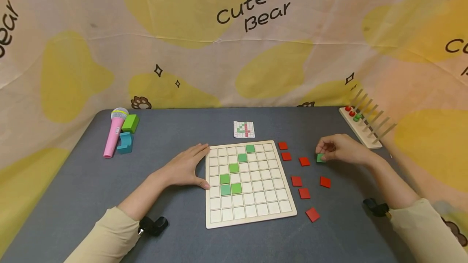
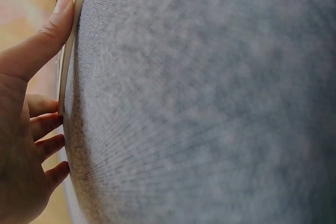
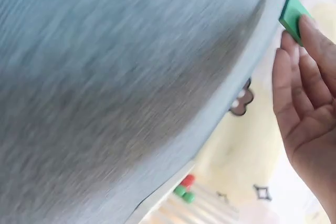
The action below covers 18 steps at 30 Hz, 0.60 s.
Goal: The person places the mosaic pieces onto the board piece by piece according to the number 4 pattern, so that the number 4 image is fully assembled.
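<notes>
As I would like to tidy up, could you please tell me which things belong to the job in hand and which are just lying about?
Seemingly in use:
board
green tiles on it
held green tile
red tiles
pattern card

Probably just lying about:
pink microphone
green block
blue block
peg rack

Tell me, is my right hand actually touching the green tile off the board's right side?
Touching. The right wrist view shows it: your right hand pinches the green tile, with the thumb pressed against its face.
</notes>
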### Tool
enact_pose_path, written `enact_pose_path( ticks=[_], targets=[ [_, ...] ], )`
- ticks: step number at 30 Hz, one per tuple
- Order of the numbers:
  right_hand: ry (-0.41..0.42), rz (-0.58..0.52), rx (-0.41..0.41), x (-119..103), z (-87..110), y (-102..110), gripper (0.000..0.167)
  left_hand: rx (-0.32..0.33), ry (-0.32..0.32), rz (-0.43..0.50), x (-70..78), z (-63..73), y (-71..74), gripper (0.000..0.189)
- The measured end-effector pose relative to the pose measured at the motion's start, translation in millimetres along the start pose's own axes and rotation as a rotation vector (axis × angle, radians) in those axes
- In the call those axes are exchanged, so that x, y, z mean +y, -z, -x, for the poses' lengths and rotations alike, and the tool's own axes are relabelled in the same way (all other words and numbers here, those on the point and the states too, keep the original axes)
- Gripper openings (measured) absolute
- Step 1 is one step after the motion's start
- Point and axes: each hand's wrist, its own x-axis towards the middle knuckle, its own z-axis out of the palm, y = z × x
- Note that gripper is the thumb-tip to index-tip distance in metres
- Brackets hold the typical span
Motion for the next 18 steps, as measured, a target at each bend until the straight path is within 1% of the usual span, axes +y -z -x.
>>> enact_pose_path(
  ticks=[3,7,11,18],
  targets=[
    [0.017,0.018,0.065,-11,-6.1,-6,0.009,0.001,-0.001,0.0,0.2,0.3,0.2,0.122],
    [0.039,0.002,0.108,-27,-15.8,-15,0.009,-0.002,0.002,0.0,0.1,0.5,0.1,0.122],
    [0.059,-0.04,0.114,-44,-25.3,-23,0.01,-0.002,0.004,0.0,-0.2,0.4,-0.2,0.122],
    [0.099,-0.1,0.08,-76,-38.9,-35,0.011,0.01,-0.008,-0.005,-1.0,-0.4,-0.7,0.122]
  ],
)
